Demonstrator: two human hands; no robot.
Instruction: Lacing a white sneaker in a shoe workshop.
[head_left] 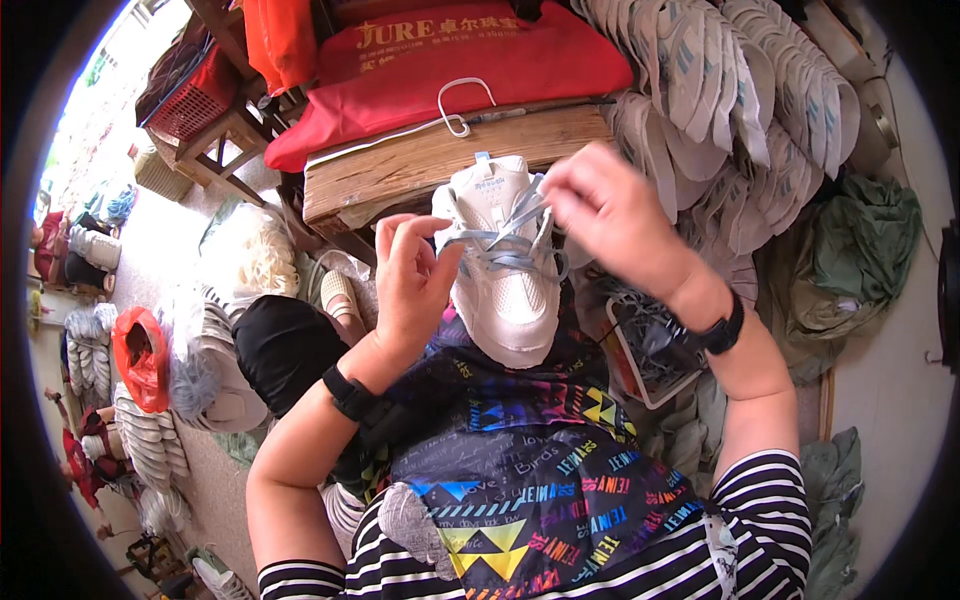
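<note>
Closest to the camera, a striped shirt and a dark patterned apron [540, 480] with bright triangles cover the person's lap. A white sneaker [505, 265] rests on the apron, toe toward the person, tongue pointing away.

The left hand [415, 280] sits just left of the shoe, palm up, wrist bent back, thumb and fingers pinched together on a pale blue lace [505, 240] near the shoe's left edge. The right hand [610, 215] hovers over the shoe's upper right, palm down, fingertips closed on the other part of the lace by the tongue. Both wrists wear black bands. The lace runs across the eyelets between the two hands.

Room is tight. A wire basket [645, 350] lies just under the right forearm. A wooden bench [440, 160] edges up behind the shoe, with a red bag [450, 70] on it. Stacks of pale insoles [740, 110] crowd the far right, and more shoe parts are piled on the floor at the left.
</note>
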